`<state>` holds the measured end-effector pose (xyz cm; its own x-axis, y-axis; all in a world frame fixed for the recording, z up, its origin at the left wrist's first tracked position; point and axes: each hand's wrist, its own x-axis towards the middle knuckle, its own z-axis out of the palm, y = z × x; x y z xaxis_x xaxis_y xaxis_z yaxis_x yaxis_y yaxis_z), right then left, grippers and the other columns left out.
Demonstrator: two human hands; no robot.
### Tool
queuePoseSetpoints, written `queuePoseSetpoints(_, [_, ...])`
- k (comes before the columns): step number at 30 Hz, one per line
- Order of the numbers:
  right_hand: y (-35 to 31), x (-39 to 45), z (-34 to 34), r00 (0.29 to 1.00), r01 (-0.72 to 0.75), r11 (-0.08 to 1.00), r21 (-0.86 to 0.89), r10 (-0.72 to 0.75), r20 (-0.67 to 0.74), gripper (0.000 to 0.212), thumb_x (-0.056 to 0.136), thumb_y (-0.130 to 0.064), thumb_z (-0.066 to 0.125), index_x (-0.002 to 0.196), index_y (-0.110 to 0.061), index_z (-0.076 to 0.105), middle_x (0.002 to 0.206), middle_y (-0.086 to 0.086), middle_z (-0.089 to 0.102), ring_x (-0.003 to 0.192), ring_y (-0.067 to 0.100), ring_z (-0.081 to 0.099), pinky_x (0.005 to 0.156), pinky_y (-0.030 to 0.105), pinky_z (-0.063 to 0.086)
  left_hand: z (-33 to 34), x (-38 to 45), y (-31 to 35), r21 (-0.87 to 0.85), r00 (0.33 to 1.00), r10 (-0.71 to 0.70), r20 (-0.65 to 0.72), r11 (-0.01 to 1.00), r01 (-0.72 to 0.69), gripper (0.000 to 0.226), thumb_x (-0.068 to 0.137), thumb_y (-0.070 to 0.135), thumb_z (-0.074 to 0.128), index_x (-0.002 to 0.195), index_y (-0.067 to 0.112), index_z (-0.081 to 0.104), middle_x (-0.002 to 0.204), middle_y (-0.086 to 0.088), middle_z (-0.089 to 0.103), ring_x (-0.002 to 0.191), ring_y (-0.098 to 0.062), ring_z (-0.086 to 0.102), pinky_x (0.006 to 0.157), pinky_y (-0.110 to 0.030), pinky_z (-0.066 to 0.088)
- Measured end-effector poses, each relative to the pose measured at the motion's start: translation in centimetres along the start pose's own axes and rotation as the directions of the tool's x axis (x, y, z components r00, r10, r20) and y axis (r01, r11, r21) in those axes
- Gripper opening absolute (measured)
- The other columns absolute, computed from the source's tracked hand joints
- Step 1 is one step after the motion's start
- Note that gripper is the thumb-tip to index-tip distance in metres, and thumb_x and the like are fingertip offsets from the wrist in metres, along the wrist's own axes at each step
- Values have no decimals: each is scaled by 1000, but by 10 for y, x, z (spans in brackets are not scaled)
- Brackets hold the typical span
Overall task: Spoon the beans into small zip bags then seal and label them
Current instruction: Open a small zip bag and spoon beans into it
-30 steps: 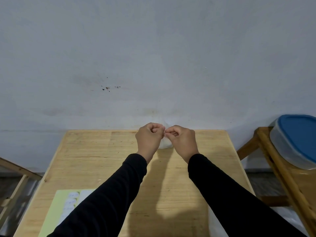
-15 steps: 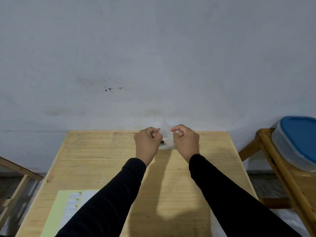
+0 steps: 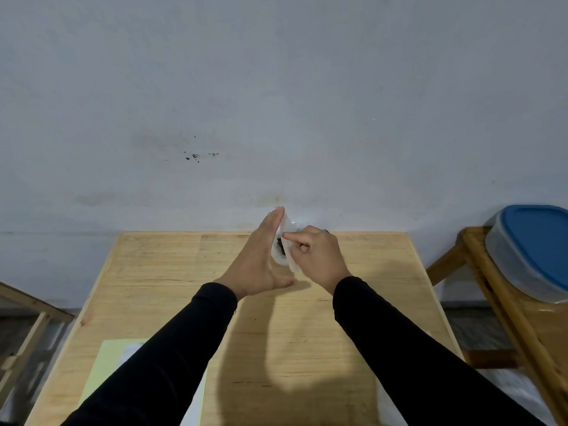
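Sleeves (image 3: 172,364) in black cover a yellow-green sheet (image 3: 104,364) at 7 o'clock on the wooden table (image 3: 159,272). Further, the left hand (image 3: 256,265) lies flat, fingers straight together, against the small zip bag (image 3: 284,252) with dark beans (image 3: 280,245); the right hand (image 3: 316,256) pinches it. At 3 o'clock a blue-lidded container (image 3: 534,250) sits on a wooden stand (image 3: 479,272).
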<state>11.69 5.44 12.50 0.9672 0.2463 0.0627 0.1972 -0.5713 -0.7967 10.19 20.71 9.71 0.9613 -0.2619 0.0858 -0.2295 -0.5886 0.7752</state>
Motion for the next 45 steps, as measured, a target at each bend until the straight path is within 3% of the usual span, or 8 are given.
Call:
queuePoseSetpoints(7, [9,-2,2,989,-145,976,160,137,54,30,86,-3,59,113,-14,69,98,1,63,83,16,62,85,16,49,9,-2,-8,16,976,62,-208,998,-60,93,59,22,86,138,19,35,136,9,40,122,15,33,98,-3,26])
queuePoseSetpoints(13, [30,-4,-5,976,-212,834,509,206,69,20,90,-7,59,107,-8,70,89,6,69,81,12,66,73,19,53,12,1,-12,-28,961,-20,-275,1000,13,82,60,25,83,131,19,42,128,7,47,116,14,40,95,-2,29])
queuePoseSetpoints(18, [101,-3,-4,843,-494,870,13,482,-237,28,85,-15,58,111,-10,65,105,5,67,97,19,59,81,23,39,6,-6,-20,-68,942,-120,-312,992,104,93,58,32,82,137,17,36,133,10,40,121,18,32,99,-1,25])
queuePoseSetpoints(22, [135,-5,6,782,-596,802,29,589,-207,35,84,-11,59,119,-10,61,112,6,62,104,22,56,87,27,41,4,-7,-19,-70,911,-162,-379,987,146,94,60,18,88,138,7,37,136,-1,43,122,6,38,100,0,23])
queuePoseSetpoints(28, [150,-3,21,806,-572,815,-94,537,-249,25,88,-2,56,112,-2,61,103,14,65,98,29,58,81,31,45,-13,-8,-12,-129,856,-204,-475,978,162,96,59,46,76,140,17,33,139,2,41,130,-5,37,107,-23,33])
queuePoseSetpoints(34, [153,1,21,763,-622,783,-20,600,-242,19,87,-5,53,100,-3,67,98,12,68,90,26,61,69,22,37,-2,-7,-25,-97,868,-272,-416,962,255,97,64,24,86,143,12,31,138,2,37,125,-2,35,99,2,22])
queuePoseSetpoints(39, [142,-3,12,718,-553,798,240,602,-350,13,88,-13,56,94,-6,66,84,7,68,71,18,61,76,32,50,20,-5,-33,-121,888,-307,-342,952,282,97,66,21,85,144,9,29,132,7,33,123,-1,32,92,8,18])
queuePoseSetpoints(45, [104,-6,-22,780,-325,817,476,516,-354,8,89,-7,57,90,-13,62,73,6,68,50,8,61,47,20,49,40,4,-35,-191,905,-335,-262,937,292,97,66,21,84,144,12,28,138,0,35,123,-3,33,100,-11,26])
